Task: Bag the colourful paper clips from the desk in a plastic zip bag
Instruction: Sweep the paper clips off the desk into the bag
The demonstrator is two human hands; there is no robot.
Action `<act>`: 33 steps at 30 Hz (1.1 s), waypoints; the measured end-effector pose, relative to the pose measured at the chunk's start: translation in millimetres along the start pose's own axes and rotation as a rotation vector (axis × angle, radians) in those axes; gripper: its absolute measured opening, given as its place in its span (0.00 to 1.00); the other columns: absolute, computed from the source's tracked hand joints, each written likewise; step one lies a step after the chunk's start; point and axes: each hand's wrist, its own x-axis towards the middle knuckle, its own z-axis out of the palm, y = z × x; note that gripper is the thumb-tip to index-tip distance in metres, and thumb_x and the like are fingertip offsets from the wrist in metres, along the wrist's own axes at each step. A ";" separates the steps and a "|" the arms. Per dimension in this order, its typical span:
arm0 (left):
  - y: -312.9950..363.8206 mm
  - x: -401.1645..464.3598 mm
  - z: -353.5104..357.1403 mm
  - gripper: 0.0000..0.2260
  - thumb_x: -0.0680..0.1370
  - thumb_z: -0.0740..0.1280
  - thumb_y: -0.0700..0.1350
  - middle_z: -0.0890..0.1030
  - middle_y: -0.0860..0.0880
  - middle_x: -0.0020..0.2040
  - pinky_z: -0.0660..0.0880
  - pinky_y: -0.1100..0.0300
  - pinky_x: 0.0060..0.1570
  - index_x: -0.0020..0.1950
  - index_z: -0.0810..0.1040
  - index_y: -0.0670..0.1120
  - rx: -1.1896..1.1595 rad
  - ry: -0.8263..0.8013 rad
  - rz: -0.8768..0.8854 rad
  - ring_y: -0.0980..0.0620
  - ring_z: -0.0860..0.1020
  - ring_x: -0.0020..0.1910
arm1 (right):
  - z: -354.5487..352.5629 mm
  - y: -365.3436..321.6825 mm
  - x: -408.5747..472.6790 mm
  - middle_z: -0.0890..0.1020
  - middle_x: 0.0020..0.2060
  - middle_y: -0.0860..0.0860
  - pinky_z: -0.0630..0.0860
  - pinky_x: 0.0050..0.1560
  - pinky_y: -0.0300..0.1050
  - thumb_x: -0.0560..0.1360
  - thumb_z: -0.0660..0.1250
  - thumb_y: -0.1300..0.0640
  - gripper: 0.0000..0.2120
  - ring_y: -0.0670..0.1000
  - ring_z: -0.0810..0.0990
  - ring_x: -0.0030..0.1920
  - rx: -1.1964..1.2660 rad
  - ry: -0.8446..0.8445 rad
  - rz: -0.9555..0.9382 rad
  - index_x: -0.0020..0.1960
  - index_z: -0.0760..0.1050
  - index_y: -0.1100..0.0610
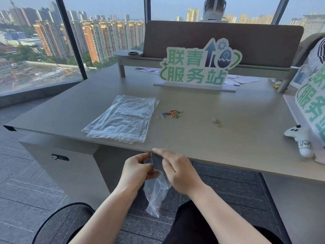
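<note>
I hold one zip bag (pixel 156 191) below the near edge of the desk (pixel 228 138), over my lap. My left hand (pixel 136 170) pinches one lip of its mouth between thumb and fingers; my right hand (pixel 177 170) pinches the other lip, fingertips pointing up and away from me, so both hands are closed on plastic. The bag hangs down from my grip, its long axis near vertical, mouth uppermost. I cannot tell whether the seal is parted yet; I judge I am working it open.

The paper clips lie ahead of and above both hands, on the desktop. The main heap of paper clips (pixel 171 114) is nearly straight ahead of my right hand, well apart from it. A smaller cluster (pixel 217 122) lies further to the right. My right hand is the nearer to both. The stack of spare bags (pixel 123 118) lies ahead of my left hand, just beside the main heap.
</note>
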 end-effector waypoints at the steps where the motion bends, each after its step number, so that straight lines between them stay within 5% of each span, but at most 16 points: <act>1: -0.8 0.4 -0.2 0.20 0.73 0.64 0.25 0.85 0.39 0.48 0.81 0.63 0.32 0.60 0.79 0.41 -0.001 0.000 -0.002 0.51 0.83 0.29 | -3.4 0.1 -0.6 0.80 0.62 0.51 0.72 0.60 0.38 0.79 0.54 0.60 0.20 0.41 0.76 0.59 0.027 0.050 0.020 0.70 0.71 0.54; 6: -5.0 3.2 -1.8 0.20 0.72 0.64 0.25 0.84 0.41 0.53 0.81 0.63 0.33 0.60 0.79 0.40 0.008 0.008 0.002 0.48 0.84 0.32 | -28.4 14.3 8.7 0.82 0.56 0.52 0.72 0.45 0.37 0.77 0.54 0.61 0.21 0.36 0.75 0.39 0.004 0.240 0.139 0.69 0.71 0.54; 8: -5.8 5.5 -1.9 0.20 0.72 0.64 0.25 0.84 0.39 0.53 0.81 0.64 0.32 0.61 0.79 0.39 0.000 0.010 -0.009 0.47 0.85 0.32 | -42.1 27.8 16.4 0.78 0.62 0.53 0.72 0.54 0.40 0.77 0.56 0.63 0.23 0.44 0.78 0.51 -0.071 0.254 0.232 0.71 0.69 0.55; 10: -5.6 6.9 -1.1 0.20 0.72 0.64 0.24 0.83 0.38 0.54 0.81 0.64 0.31 0.60 0.79 0.39 -0.005 0.006 -0.014 0.47 0.84 0.32 | -55.5 47.7 25.2 0.71 0.70 0.52 0.64 0.67 0.42 0.76 0.56 0.63 0.25 0.49 0.69 0.68 -0.177 0.235 0.333 0.73 0.65 0.56; 12: -5.9 9.4 -0.5 0.20 0.73 0.64 0.24 0.82 0.37 0.56 0.81 0.64 0.30 0.62 0.78 0.38 -0.006 0.007 -0.020 0.46 0.85 0.32 | -68.0 69.1 33.1 0.64 0.74 0.53 0.57 0.72 0.45 0.76 0.56 0.61 0.27 0.51 0.59 0.74 -0.268 0.189 0.432 0.75 0.61 0.56; 20: -6.3 15.8 1.5 0.21 0.73 0.64 0.25 0.81 0.37 0.59 0.81 0.63 0.31 0.65 0.75 0.36 0.015 0.023 -0.053 0.44 0.85 0.35 | -103.5 126.0 54.9 0.47 0.78 0.57 0.48 0.76 0.52 0.80 0.52 0.47 0.30 0.59 0.45 0.77 -0.518 0.064 0.714 0.78 0.49 0.57; 33: -6.1 25.0 1.4 0.18 0.73 0.62 0.25 0.82 0.43 0.59 0.81 0.64 0.32 0.58 0.80 0.41 0.009 0.016 -0.059 0.44 0.84 0.35 | -90.4 141.0 103.9 0.49 0.78 0.60 0.45 0.76 0.53 0.78 0.47 0.35 0.38 0.59 0.47 0.77 -0.586 -0.035 0.697 0.78 0.47 0.59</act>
